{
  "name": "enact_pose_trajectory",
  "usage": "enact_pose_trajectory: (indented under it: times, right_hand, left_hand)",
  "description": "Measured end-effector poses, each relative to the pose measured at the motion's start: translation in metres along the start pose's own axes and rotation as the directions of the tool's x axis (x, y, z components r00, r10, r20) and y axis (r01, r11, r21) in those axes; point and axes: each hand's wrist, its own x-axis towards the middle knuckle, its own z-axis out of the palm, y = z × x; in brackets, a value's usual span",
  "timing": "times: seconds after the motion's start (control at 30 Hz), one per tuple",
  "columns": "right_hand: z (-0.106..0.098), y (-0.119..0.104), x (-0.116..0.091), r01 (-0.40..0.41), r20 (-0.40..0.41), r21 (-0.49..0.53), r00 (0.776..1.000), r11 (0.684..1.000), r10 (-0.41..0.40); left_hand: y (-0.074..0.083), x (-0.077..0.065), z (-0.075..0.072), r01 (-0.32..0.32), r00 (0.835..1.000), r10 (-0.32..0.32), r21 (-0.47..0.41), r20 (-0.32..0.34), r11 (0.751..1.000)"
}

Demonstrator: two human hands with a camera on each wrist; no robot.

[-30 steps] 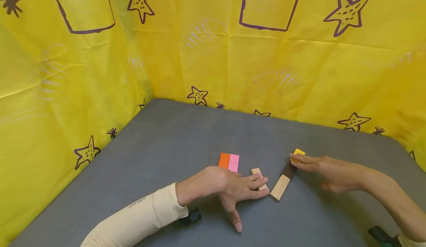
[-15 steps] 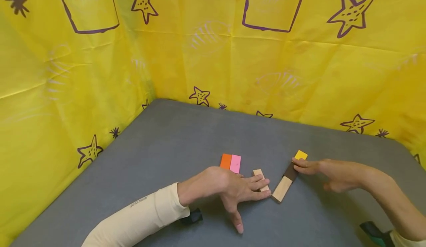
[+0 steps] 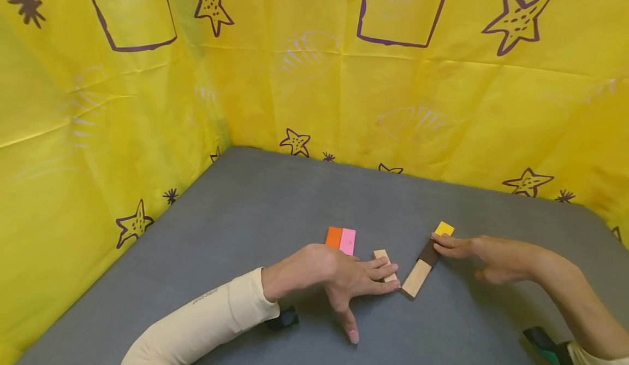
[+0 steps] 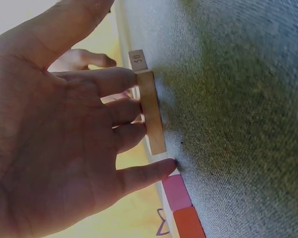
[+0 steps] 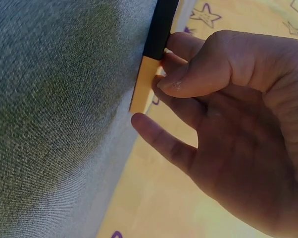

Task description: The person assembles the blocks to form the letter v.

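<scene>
In the head view, my left hand (image 3: pixel 351 284) lies palm down with its fingers spread over a plain wooden block (image 3: pixel 380 254). Its fingertips touch that block's side in the left wrist view. To the right, a slanted row joins a second plain wooden block (image 3: pixel 416 279), a dark brown block (image 3: pixel 428 254) and a yellow block (image 3: pixel 444 229). My right hand (image 3: pixel 506 258) reaches in from the right, extended fingertips on the dark brown block near the yellow one. An orange block (image 3: pixel 333 237) and a pink block (image 3: pixel 348 241) lie side by side, partly hidden by the left hand.
All the blocks rest on a grey table (image 3: pixel 255 201). Yellow cloth walls (image 3: pixel 314 97) with purple starfish drawings enclose its back and left side. A small dark object (image 3: pixel 285 319) shows under the left wrist, and a dark and green one (image 3: pixel 543 343) under the right.
My right fingers have slid from the yellow block back onto the dark brown one, leaving the yellow block uncovered. The left hand stays over its wooden block. The head view has shifted slightly.
</scene>
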Motion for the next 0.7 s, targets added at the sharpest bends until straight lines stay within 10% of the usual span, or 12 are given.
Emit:
enact_pose_trajectory:
  times: [0.47,0.7]
  right_hand:
    - [0.0,0.001,-0.001,-0.014,0.007,-0.002,1.0,1.0,0.014]
    - [-0.002,0.001,-0.001,-0.023,0.004,-0.011,1.0,1.0,0.023]
  left_hand:
    - [0.0,-0.003,-0.004,0.007,0.989,-0.006,0.007,-0.148,1.0]
    - [-0.021,-0.032,-0.028,0.041,0.965,-0.06,-0.078,-0.256,0.996]
